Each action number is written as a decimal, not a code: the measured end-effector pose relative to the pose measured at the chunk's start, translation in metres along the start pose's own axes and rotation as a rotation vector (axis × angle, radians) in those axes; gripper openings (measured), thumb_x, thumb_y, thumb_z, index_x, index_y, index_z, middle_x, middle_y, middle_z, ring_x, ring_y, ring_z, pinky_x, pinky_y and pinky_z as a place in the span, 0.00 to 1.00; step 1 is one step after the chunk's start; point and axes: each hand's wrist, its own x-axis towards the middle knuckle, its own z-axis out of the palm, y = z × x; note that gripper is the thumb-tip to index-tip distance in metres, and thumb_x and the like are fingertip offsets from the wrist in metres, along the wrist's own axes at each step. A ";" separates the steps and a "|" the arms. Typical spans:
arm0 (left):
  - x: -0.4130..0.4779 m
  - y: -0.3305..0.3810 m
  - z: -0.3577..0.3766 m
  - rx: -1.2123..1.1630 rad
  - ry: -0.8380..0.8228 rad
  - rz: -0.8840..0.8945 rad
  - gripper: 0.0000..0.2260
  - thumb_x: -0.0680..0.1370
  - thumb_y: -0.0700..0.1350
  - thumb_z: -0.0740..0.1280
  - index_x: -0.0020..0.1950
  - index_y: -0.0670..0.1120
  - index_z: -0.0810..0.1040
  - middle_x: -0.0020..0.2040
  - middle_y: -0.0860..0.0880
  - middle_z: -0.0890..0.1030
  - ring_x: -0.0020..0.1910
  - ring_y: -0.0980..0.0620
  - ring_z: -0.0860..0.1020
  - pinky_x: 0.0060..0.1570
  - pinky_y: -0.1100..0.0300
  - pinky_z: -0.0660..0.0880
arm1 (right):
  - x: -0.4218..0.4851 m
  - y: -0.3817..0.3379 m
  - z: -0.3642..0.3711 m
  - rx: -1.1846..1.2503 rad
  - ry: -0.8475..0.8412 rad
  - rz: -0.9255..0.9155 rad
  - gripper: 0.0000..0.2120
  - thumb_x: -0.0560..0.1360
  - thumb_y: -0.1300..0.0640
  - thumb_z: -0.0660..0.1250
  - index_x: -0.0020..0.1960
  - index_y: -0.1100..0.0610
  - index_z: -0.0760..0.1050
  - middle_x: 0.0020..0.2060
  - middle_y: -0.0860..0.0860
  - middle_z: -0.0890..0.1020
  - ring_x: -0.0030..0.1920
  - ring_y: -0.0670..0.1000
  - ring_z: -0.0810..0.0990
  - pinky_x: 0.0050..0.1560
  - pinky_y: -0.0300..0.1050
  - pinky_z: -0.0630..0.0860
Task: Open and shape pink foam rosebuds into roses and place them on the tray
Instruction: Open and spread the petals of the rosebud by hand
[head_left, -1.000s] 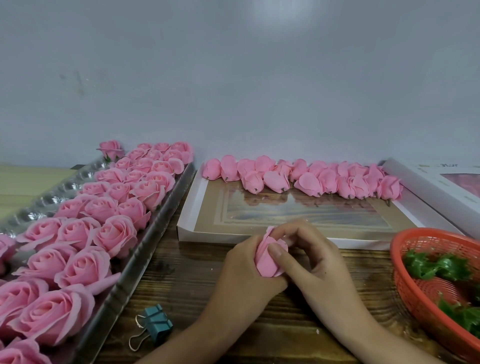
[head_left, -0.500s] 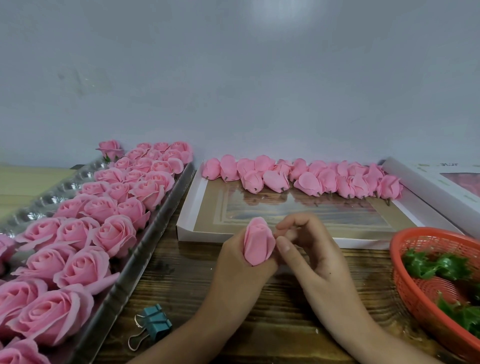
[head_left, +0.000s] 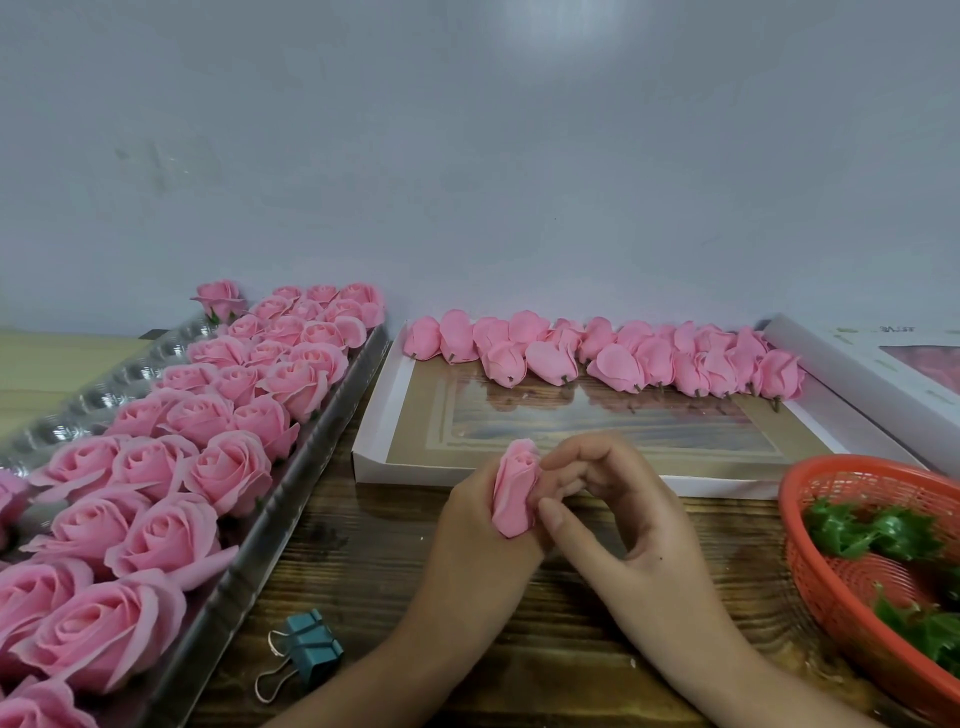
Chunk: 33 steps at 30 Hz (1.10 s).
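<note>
Gripping the rosebud (head_left: 514, 493) low in the left hand (head_left: 478, 535), tip up above the surface (head_left: 415, 623) — likely to leave petals free. Pinching its side with the right hand (head_left: 634, 519), seemingly to peel one outward. Leftward, near for placing — the tray (head_left: 283, 519).

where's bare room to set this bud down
Bare wood between the tray and the left hand, beyond the binder clip. The box panel in front of the rosebud row. Crowded: the tray's roses and the basket.

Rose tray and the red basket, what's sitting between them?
Head view: left hand and right hand holding one rosebud over the wooden table, plus a blue binder clip.
</note>
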 end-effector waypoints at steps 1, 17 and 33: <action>0.000 0.000 0.000 0.005 -0.007 0.009 0.05 0.72 0.46 0.70 0.48 0.51 0.81 0.44 0.53 0.84 0.45 0.55 0.82 0.42 0.66 0.78 | 0.000 -0.001 0.000 -0.010 0.002 -0.005 0.09 0.73 0.58 0.68 0.52 0.49 0.76 0.41 0.45 0.81 0.44 0.46 0.80 0.49 0.36 0.75; -0.008 0.002 0.002 0.250 -0.070 0.116 0.10 0.75 0.45 0.67 0.52 0.57 0.71 0.47 0.62 0.79 0.47 0.63 0.78 0.42 0.72 0.73 | 0.002 0.011 -0.001 -0.041 0.051 0.084 0.15 0.67 0.49 0.74 0.52 0.43 0.74 0.40 0.47 0.79 0.40 0.47 0.78 0.48 0.39 0.75; -0.008 0.008 0.006 0.161 -0.119 0.121 0.15 0.79 0.41 0.62 0.65 0.53 0.69 0.55 0.60 0.79 0.57 0.64 0.75 0.57 0.70 0.70 | 0.004 0.013 -0.002 0.050 0.117 0.144 0.14 0.70 0.56 0.77 0.46 0.50 0.72 0.37 0.50 0.80 0.39 0.50 0.79 0.46 0.48 0.77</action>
